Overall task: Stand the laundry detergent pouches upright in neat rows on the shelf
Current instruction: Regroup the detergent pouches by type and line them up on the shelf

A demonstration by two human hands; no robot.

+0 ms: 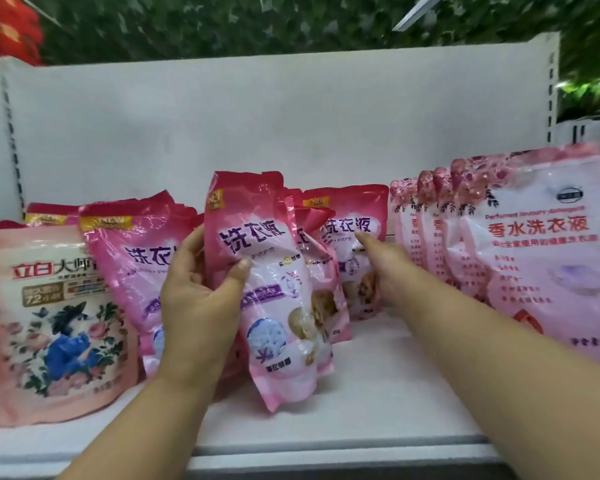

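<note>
Pouch (274,285) leaned crooked in the curled left hand (194,299); the straight-fingered right hand (381,261) touching the rear pouch (350,233) could topple it.

A shop: a white slotted display shelf (361,393) stocked with rows of identical detergent pouches (541,258).

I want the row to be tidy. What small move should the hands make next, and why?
Probably the left hand should turn the tilted pink pouch it grips upright and set it on the white shelf, while the right hand steadies the pouch behind, which its fingers touch.
</note>
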